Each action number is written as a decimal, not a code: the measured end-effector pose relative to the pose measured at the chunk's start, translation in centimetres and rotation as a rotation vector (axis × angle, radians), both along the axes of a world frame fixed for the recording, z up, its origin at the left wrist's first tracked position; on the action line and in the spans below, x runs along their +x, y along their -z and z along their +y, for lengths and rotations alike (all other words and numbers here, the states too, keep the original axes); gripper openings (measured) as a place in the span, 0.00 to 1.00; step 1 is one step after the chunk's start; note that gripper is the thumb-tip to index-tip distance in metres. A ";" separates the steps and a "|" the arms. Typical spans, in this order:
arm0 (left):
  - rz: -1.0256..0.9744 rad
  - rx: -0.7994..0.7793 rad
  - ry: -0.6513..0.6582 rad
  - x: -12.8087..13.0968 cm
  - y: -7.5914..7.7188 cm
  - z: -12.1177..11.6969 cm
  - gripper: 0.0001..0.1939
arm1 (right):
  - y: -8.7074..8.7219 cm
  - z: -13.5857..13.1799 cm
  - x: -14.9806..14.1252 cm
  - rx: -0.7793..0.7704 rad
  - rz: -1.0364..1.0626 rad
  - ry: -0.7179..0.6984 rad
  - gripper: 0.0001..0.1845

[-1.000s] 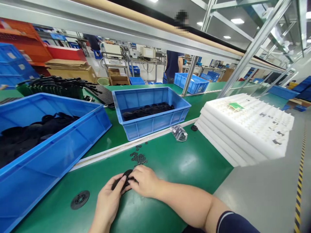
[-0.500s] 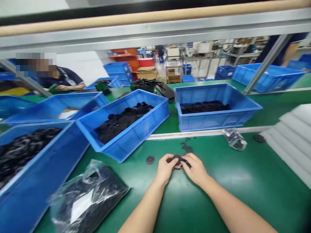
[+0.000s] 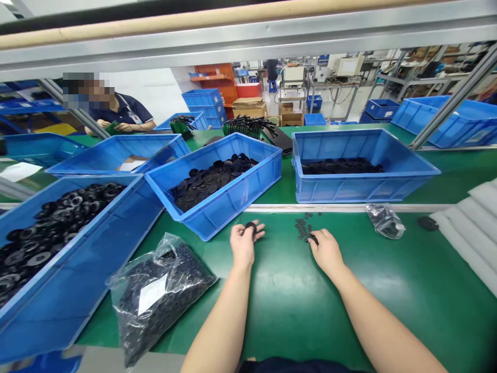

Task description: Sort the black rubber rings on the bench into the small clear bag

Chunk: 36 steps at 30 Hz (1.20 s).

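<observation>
My left hand (image 3: 244,244) is closed around a black round disc (image 3: 251,226), its fingertips spread past the disc's right side, just in front of the middle blue bin. On the right, my right hand (image 3: 326,253) pinches a small dark piece (image 3: 313,239) between thumb and fingers; its exact shape is partly covered. Those fingertips are at the near right edge of a loose cluster of small black rings (image 3: 301,228) on the green table (image 3: 287,305). The two hands are apart.
Black discs fill part of the middle bin (image 3: 233,207) and right bin (image 3: 365,194); black rings fill the left bin (image 3: 97,264). A plastic bag of black parts (image 3: 171,295), a small clear bag (image 3: 385,221) and white foam sheets (image 3: 471,223) lie around. A co-worker (image 3: 124,114) sits opposite.
My hands, together on a black disc before, have separated: the left went leftward with a disc, the right to the small rings. The loose disc on the table no longer shows. The view shifted.
</observation>
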State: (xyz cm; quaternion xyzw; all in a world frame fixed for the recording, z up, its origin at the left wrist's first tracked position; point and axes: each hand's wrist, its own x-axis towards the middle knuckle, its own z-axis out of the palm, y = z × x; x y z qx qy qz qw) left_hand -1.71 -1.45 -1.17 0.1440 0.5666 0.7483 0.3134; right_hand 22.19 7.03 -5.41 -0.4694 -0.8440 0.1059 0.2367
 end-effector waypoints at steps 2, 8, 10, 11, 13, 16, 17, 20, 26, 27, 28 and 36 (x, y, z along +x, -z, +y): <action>0.187 -0.116 -0.140 -1.9 -0.3 -0.7 0.15 | -0.4 0.0 0.4 -0.009 -0.001 0.013 0.12; 0.990 -0.788 0.086 -4.7 -0.5 -3.0 0.08 | -0.4 0.2 1.8 -0.003 -0.001 -0.010 0.10; 1.038 -0.910 0.238 -4.2 -0.7 -3.4 0.13 | 0.4 0.4 1.9 0.047 0.059 -0.021 0.12; 1.039 -0.944 0.291 -3.9 -0.9 -3.3 0.15 | 0.7 0.6 1.9 0.066 0.099 -0.029 0.14; 1.018 -0.967 0.338 -3.7 -1.0 -3.0 0.15 | 1.2 1.0 1.4 0.074 0.183 -0.055 0.16; 0.937 -0.879 0.326 -3.5 -1.0 -2.5 0.15 | 0.4 0.3 0.4 0.065 0.284 -0.125 0.15; 0.898 -0.809 0.312 -3.2 -0.9 -2.3 0.15 | -0.2 -0.3 0.0 0.066 0.308 -0.155 0.13; 0.690 -0.523 0.353 -1.2 0.0 -1.7 0.09 | -1.9 -2.5 -1.4 0.048 0.373 -0.229 0.09; 0.118 -0.134 0.748 4.3 1.4 -1.3 0.19 | -2.4 -4.6 -3.3 -0.029 0.439 -0.328 0.07; 0.070 -0.099 0.791 4.9 1.4 -1.4 0.20 | -2.4 -4.7 -3.3 -0.036 0.441 -0.339 0.07; 0.038 -0.078 0.821 5.2 1.4 -1.5 0.21 | -2.4 -4.8 -3.3 -0.042 0.447 -0.347 0.07; 0.088 -0.124 0.972 4.7 1.1 -1.6 0.22 | -1.8 -4.6 -3.4 -0.095 0.485 -0.322 0.09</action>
